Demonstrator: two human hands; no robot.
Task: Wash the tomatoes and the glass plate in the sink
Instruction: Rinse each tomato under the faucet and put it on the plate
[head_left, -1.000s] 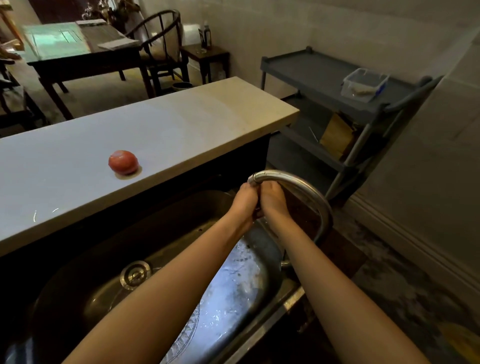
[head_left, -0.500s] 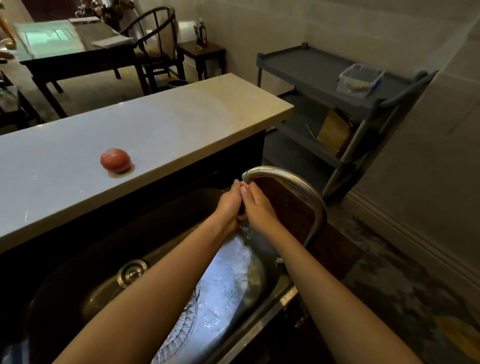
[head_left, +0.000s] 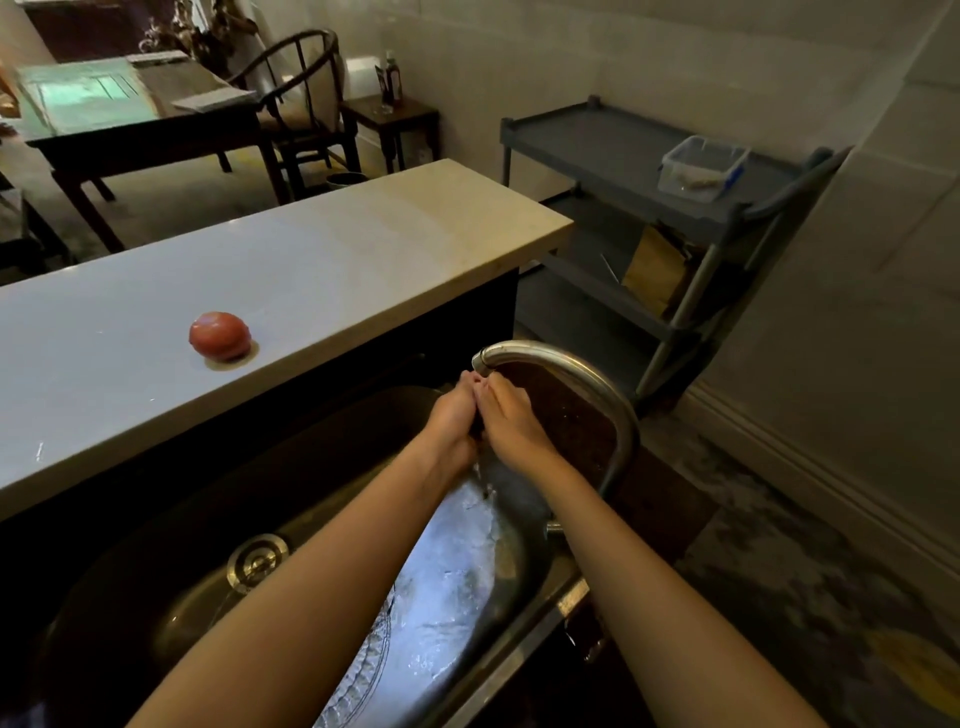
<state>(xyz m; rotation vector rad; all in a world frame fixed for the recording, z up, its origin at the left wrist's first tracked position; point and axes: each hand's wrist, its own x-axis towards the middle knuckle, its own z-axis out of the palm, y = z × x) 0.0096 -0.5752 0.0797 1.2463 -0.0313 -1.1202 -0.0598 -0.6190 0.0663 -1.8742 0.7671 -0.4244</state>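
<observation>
One red tomato (head_left: 220, 336) rests on the pale counter (head_left: 322, 260), wet underneath. Below the curved faucet spout (head_left: 561, 364), my left hand (head_left: 453, 415) and my right hand (head_left: 511, 418) are pressed together with their fingertips touching. Water (head_left: 485, 480) runs down from between them. Anything between the palms is hidden. The glass plate (head_left: 374, 670), with a patterned rim, lies on the bottom of the steel sink (head_left: 130, 597), partly under my left forearm.
The sink drain (head_left: 257, 561) sits left of my arms. A grey cart (head_left: 649, 156) holding a clear plastic box (head_left: 701, 166) stands at the right by the wall. A dark table (head_left: 145, 119) and a chair (head_left: 301, 104) stand beyond the counter.
Both hands have dropped a little from right under the spout and shifted their fingers against each other. The tomato on the counter has stayed put.
</observation>
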